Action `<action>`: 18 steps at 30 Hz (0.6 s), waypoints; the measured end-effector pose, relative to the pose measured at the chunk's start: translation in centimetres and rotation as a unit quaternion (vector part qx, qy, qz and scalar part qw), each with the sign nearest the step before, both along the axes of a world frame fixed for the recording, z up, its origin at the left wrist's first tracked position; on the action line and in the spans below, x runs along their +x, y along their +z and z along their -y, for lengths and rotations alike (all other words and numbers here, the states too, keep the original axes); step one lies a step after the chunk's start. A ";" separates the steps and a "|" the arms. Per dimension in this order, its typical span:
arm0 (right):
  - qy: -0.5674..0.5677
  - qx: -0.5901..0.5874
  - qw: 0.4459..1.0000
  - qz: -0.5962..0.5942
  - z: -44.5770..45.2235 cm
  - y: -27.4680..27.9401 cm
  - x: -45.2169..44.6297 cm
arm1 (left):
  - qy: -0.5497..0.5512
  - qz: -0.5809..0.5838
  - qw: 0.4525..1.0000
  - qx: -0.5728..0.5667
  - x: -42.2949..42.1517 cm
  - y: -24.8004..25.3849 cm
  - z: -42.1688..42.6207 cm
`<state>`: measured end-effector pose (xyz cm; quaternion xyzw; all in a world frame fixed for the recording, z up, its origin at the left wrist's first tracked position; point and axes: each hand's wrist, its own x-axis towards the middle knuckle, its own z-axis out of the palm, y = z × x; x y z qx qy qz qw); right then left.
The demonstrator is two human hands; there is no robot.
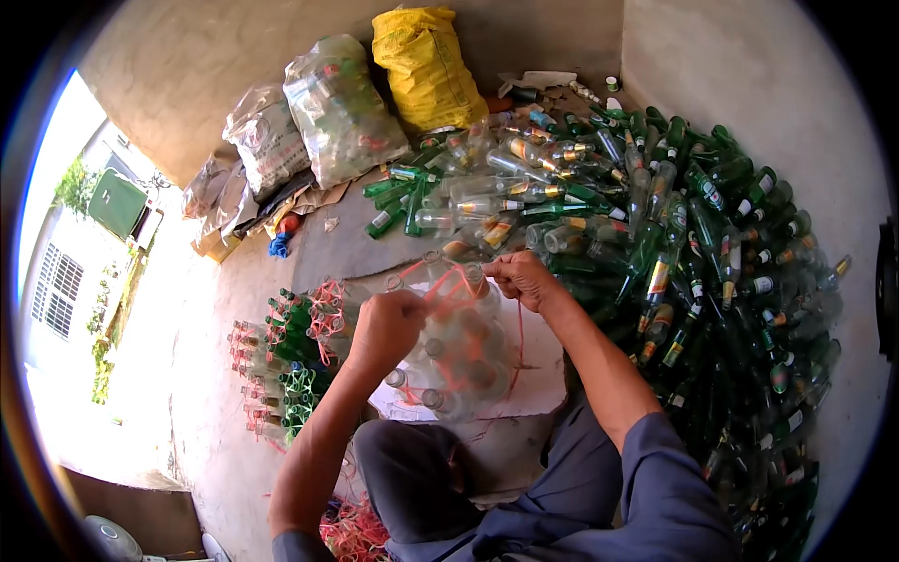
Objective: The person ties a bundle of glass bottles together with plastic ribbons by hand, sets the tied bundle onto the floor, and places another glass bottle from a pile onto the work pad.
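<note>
A cluster of clear glass bottles (464,351) stands upright in front of me on a white board (541,375). Pink plastic string (457,285) runs around and between the bottle necks. My left hand (389,323) is closed at the left side of the cluster, with the string leading into its fingers. At the far right of the cluster, my right hand (523,279) pinches the string close to a bottle mouth. A loose length of string hangs down the right side of the bottles.
Loose green and clear bottles (646,234) are heaped from the back to my right. Tied bottle bundles (290,351) stand at left. A yellow sack (426,70) and clear bags of bottles (342,112) lean at the wall. Pink string (354,532) lies piled by my legs.
</note>
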<state>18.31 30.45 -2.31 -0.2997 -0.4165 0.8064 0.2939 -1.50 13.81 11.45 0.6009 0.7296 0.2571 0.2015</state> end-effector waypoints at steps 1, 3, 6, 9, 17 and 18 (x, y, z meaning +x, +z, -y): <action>-0.009 0.000 1.000 0.004 0.0 0.0 0.0 | 0.002 0.020 1.000 -0.011 -0.5 0.0 -0.2; -0.019 0.011 1.000 0.010 0.0 0.0 -0.2 | 0.005 0.051 0.998 -0.027 -1.1 -0.1 -0.8; -0.030 0.020 0.999 0.017 0.1 0.1 -0.3 | -0.005 0.042 0.999 -0.018 -1.7 -0.6 -1.3; -0.045 0.031 0.998 0.027 0.2 0.5 -0.6 | -0.020 0.033 0.999 -0.023 -1.9 -0.6 -1.4; -0.109 0.009 0.994 0.022 -0.4 -0.5 -0.7 | -0.059 0.024 0.993 -0.095 -1.6 0.3 -2.0; -0.112 0.003 0.993 0.020 -0.7 -0.9 -0.3 | -0.069 0.011 0.993 -0.098 -1.7 0.2 -2.1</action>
